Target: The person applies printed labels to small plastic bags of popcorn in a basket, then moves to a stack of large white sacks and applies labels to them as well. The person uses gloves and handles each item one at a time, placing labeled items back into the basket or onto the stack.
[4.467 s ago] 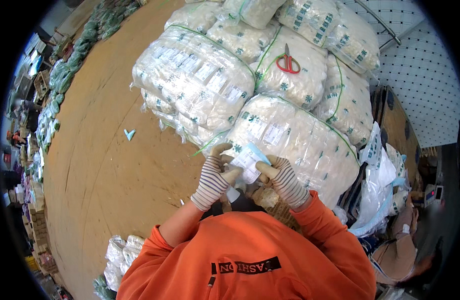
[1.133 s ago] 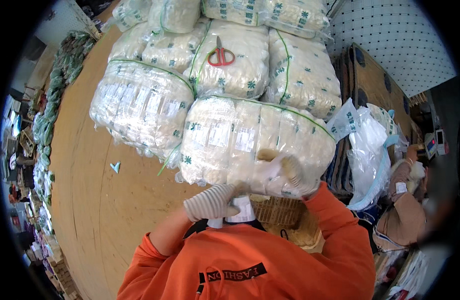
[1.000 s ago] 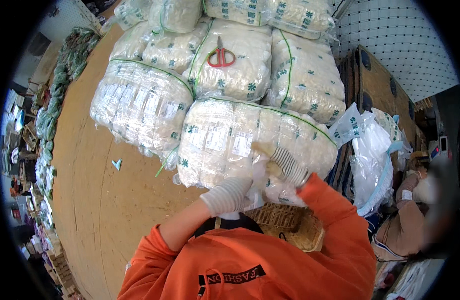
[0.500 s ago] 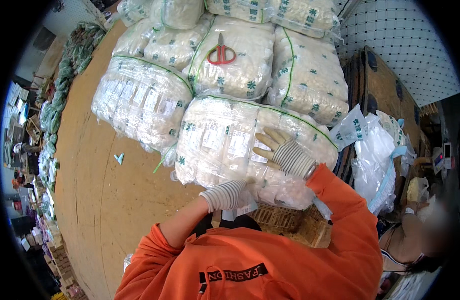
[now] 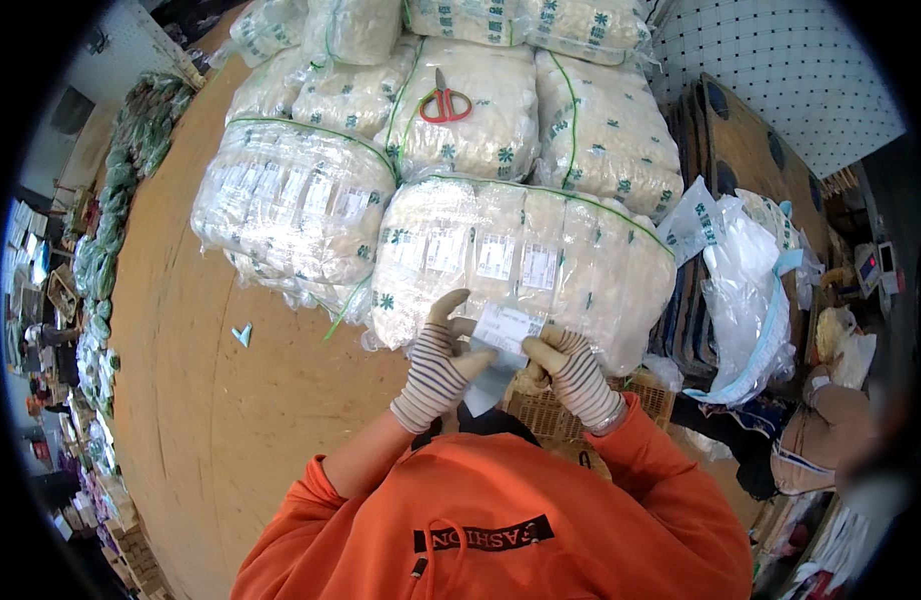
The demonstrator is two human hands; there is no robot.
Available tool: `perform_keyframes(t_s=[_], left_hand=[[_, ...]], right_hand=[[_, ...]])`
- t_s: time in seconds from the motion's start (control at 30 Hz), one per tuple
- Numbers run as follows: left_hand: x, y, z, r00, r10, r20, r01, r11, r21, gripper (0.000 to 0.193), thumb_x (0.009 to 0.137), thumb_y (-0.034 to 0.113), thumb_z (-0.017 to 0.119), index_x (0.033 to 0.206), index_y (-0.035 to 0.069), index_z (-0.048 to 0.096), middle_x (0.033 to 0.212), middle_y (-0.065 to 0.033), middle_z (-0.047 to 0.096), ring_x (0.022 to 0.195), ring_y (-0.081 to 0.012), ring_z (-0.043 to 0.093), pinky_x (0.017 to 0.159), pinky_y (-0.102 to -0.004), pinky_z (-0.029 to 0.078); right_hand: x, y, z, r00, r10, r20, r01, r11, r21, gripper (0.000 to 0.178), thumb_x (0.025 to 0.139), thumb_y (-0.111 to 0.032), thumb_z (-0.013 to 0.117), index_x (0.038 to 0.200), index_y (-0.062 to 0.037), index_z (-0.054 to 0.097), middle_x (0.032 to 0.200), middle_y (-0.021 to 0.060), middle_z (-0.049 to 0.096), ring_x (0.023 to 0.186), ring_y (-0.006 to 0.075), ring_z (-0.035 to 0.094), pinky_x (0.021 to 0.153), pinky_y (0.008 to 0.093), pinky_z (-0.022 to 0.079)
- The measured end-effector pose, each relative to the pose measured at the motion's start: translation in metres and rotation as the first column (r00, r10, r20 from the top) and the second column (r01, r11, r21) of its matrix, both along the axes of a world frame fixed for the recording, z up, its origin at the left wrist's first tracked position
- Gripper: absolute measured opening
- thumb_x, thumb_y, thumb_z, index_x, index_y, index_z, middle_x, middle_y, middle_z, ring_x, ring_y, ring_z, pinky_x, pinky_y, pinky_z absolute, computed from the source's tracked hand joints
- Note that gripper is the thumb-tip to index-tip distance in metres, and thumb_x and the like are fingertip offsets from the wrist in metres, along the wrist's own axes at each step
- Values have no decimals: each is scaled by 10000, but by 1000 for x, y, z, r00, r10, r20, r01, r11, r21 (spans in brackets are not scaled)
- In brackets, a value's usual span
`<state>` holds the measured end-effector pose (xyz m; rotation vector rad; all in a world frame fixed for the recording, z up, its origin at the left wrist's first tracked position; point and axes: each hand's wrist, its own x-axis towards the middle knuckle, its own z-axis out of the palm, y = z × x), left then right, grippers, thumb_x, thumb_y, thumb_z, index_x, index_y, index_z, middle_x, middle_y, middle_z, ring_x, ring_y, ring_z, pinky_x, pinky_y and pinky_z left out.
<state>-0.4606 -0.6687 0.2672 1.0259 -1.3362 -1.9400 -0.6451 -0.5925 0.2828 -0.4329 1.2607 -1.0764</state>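
In front of my chest, both gloved hands close on a white printed label (image 5: pixel 508 328) with a pale blue backing strip (image 5: pixel 489 385) hanging below it. My left hand (image 5: pixel 433 372) has its thumb on the strip and its forefinger raised along the label's left side. At the label's right edge, my right hand (image 5: pixel 573 378) pinches it between thumb and fingers. Just beyond them lies a large clear-plastic bale (image 5: pixel 601 270) of cream-coloured packs, bound with green strap, with several white labels in a row on its near face. Both gloves are striped with cream fingers.
More wrapped bales (image 5: pixel 291 205) are stacked beyond and to the left. Red-handled scissors (image 5: pixel 445 104) lie on one. Brown plastic crates (image 5: pixel 551 405) stand below my hands. Loose clear bags (image 5: pixel 746 290) hang at the right, near a co-worker's arm (image 5: pixel 831 430). A blue scrap (image 5: pixel 242 335) lies on the floor.
My right hand has left the bale's face, where a label now shows, and come down to pinch another label. My left hand has risen slightly with the strip, which now shows more fully.
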Motion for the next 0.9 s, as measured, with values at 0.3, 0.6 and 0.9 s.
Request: perform_keyframes(t_s=[0.3,0.6,0.9], left_hand=[[28,8,4,962,-269,-50,273,938,214,198,793,72,617,958,-29,662,841,-32,668,720,-83,580,670,-247,475],[17,10,-15,827,-464,318,563,693,-450,172,799,72,595,950,37,671,706,-92,597,625,-101,504,599,-285,427],[-11,-18,-5,512,-804,302,857,504,-112,648,743,112,626,1339,11,391,802,-75,592,760,-135,574,700,-286,489]], right_hand=[[21,20,-17,856,-238,-460,141,961,-236,163,816,-171,657,836,-22,593,752,32,586,600,92,528,523,224,438],[8,12,34,608,472,-638,-529,840,117,365,799,-321,656,1027,-37,677,916,132,677,799,215,629,746,294,487],[-123,7,-25,982,-16,-188,-39,957,-288,760,840,-627,512,1228,26,520,1160,174,594,1089,263,571,942,350,447]])
